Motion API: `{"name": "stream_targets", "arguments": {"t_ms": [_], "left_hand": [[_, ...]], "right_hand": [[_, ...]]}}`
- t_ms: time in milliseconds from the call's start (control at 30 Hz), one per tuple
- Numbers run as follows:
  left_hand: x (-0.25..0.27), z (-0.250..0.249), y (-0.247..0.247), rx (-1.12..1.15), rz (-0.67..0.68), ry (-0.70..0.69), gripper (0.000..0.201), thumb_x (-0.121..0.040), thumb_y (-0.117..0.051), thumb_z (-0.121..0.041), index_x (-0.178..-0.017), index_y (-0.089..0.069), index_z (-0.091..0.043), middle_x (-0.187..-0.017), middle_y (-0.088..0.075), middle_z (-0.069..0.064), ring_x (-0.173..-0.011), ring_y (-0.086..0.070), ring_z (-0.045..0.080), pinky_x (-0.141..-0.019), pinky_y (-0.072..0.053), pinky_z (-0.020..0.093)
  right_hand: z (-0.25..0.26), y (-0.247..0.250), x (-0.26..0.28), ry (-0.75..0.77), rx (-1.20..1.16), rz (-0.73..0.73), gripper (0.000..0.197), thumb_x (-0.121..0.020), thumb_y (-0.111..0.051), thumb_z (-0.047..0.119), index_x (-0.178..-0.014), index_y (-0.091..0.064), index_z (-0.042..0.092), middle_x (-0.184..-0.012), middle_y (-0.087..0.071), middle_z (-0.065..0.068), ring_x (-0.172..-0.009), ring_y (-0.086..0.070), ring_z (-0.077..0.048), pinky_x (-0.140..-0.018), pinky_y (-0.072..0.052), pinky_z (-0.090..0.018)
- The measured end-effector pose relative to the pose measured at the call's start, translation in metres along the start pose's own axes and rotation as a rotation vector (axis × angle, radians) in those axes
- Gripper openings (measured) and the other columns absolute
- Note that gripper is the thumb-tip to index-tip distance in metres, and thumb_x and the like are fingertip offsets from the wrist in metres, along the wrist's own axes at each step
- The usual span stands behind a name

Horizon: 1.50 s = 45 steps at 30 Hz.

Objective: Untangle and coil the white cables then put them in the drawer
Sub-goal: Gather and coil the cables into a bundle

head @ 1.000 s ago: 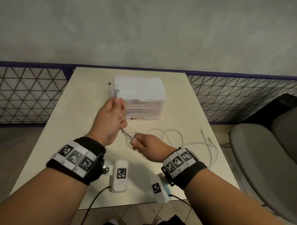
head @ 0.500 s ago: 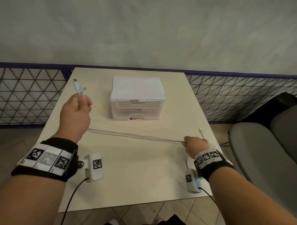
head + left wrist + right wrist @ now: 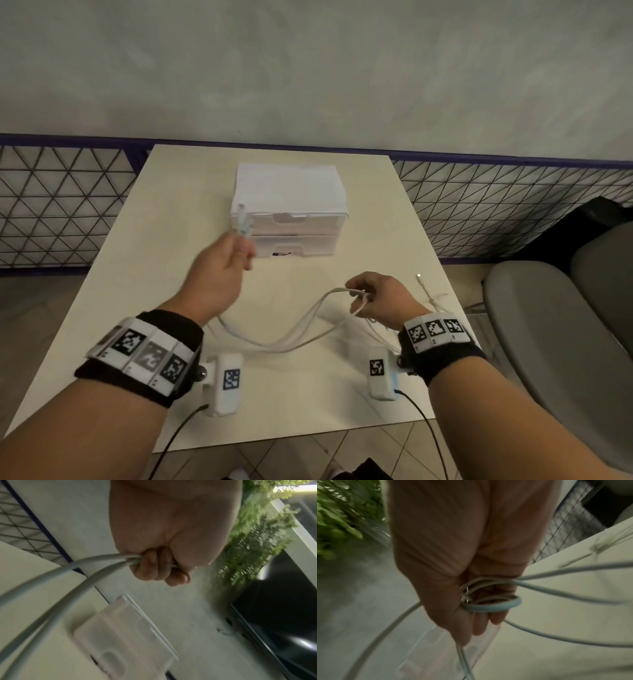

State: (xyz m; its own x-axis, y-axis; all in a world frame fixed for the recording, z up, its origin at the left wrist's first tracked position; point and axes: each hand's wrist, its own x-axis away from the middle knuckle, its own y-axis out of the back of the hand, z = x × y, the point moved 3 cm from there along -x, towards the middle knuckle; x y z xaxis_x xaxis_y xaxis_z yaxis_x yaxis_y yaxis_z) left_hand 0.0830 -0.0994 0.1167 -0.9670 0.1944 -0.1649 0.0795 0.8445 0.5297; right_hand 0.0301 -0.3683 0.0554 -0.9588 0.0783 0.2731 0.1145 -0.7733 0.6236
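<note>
My left hand grips the plug ends of the white cables, fist closed round two strands, in front of the white two-drawer box. The plugs stick up above the fist. My right hand holds the same cables farther along, with a small loop wrapped over its fingers. Between the hands the strands sag in a slack arc down to the table. More cable and a connector lie at the table's right edge behind the right hand. Both drawers look closed.
The box stands at the table's middle back. A grey chair stands close to the table's right edge. A wire-mesh fence runs behind the table. Tiled floor shows below the front edge.
The hands, stretched far apart with the cables taut, have come together. The left hand moved right toward the box, the right hand moved left, and the cables now hang slack.
</note>
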Motion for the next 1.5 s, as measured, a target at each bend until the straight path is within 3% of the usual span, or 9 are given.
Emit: {"name": "stream_targets", "arguments": {"t_ms": [167,267,367,500,700,833,967,1267,1500], "left_hand": [[0.016,-0.003,-0.059,-0.15,0.464,0.029,0.033,-0.081,-0.065,-0.045,-0.097,-0.045,-0.024,-0.117,-0.056,-0.006,-0.082,-0.053,0.007,-0.069,-0.04,0.025],[0.018,-0.004,-0.076,-0.15,0.56,0.048,0.055,-0.062,-0.079,-0.052,-0.091,-0.041,-0.025,-0.109,-0.054,-0.008,-0.095,-0.052,0.008,-0.075,-0.041,0.026],[0.013,-0.001,-0.08,-0.205,0.493,0.041,0.043,-0.073,-0.075,-0.036,-0.093,-0.042,-0.018,-0.083,-0.051,-0.009,-0.07,-0.049,0.011,-0.056,-0.033,0.021],[0.004,0.007,-0.075,-0.19,0.421,0.096,0.023,-0.084,-0.064,-0.028,-0.088,-0.046,-0.014,-0.083,-0.058,0.002,-0.072,-0.051,0.018,-0.058,-0.036,0.026],[0.0,0.008,-0.065,-0.084,0.305,0.161,0.03,-0.086,-0.061,-0.017,-0.071,-0.035,-0.019,-0.071,-0.056,-0.002,-0.057,-0.048,0.006,-0.055,-0.033,0.025],[0.0,0.0,-0.058,-0.032,0.268,0.149,0.028,-0.09,-0.052,-0.009,-0.071,-0.033,-0.018,-0.081,-0.068,0.003,-0.053,-0.054,-0.013,-0.048,-0.035,0.009],[0.0,-0.006,-0.052,-0.021,0.208,0.139,0.028,-0.09,-0.049,-0.009,-0.069,-0.034,-0.019,-0.079,-0.07,-0.003,-0.072,-0.059,-0.006,-0.054,-0.039,0.014],[-0.009,-0.014,-0.031,0.106,0.016,0.115,0.031,-0.094,-0.049,-0.01,-0.068,-0.033,-0.017,-0.075,-0.06,-0.003,-0.084,-0.067,0.007,-0.062,-0.04,0.014],[-0.017,-0.013,-0.008,0.056,-0.127,0.111,0.031,-0.094,-0.046,-0.011,-0.067,-0.032,-0.02,-0.078,-0.067,-0.004,-0.08,-0.061,0.006,-0.064,-0.038,0.017]], "right_hand": [[0.036,-0.025,-0.001,0.148,-0.124,-0.006,0.034,-0.074,-0.073,0.003,-0.082,-0.046,0.023,-0.086,-0.068,-0.001,-0.068,-0.062,-0.005,-0.062,-0.047,-0.009],[0.046,-0.035,-0.003,0.199,-0.128,-0.004,0.039,-0.074,-0.075,0.007,-0.077,-0.04,0.024,-0.083,-0.068,-0.002,-0.071,-0.065,-0.013,-0.067,-0.05,-0.018],[0.048,-0.036,-0.005,0.22,-0.095,-0.011,0.038,-0.071,-0.075,0.006,-0.073,-0.043,0.025,-0.096,-0.071,-0.007,-0.081,-0.068,-0.019,-0.073,-0.052,-0.025],[0.042,-0.023,-0.004,0.2,-0.022,-0.068,0.032,-0.066,-0.079,0.015,-0.07,-0.05,0.028,-0.078,-0.061,0.006,-0.056,-0.053,-0.001,-0.061,-0.043,-0.012],[0.037,-0.015,-0.001,0.238,-0.015,-0.139,0.023,-0.074,-0.077,0.02,-0.077,-0.059,0.036,-0.084,-0.058,0.011,-0.067,-0.056,0.004,-0.068,-0.041,-0.007],[0.033,-0.01,0.001,0.24,0.001,-0.203,0.007,-0.087,-0.064,0.022,-0.088,-0.066,0.028,-0.078,-0.068,0.01,-0.073,-0.063,-0.007,-0.073,-0.048,-0.02],[0.031,-0.005,0.002,0.211,0.024,-0.325,0.009,-0.088,-0.063,0.023,-0.082,-0.062,0.017,-0.072,-0.072,-0.001,-0.072,-0.067,-0.017,-0.069,-0.05,-0.028],[0.037,0.014,0.005,0.195,-0.651,0.012,0.011,-0.072,-0.07,0.012,-0.062,-0.066,0.015,-0.085,-0.07,-0.001,-0.075,-0.065,-0.014,-0.073,-0.054,-0.027],[0.009,0.044,-0.001,-0.024,-0.844,-0.413,0.022,-0.095,-0.05,0.011,-0.074,-0.051,0.012,-0.066,-0.056,-0.008,-0.063,-0.061,-0.024,-0.076,-0.054,-0.043]]}}
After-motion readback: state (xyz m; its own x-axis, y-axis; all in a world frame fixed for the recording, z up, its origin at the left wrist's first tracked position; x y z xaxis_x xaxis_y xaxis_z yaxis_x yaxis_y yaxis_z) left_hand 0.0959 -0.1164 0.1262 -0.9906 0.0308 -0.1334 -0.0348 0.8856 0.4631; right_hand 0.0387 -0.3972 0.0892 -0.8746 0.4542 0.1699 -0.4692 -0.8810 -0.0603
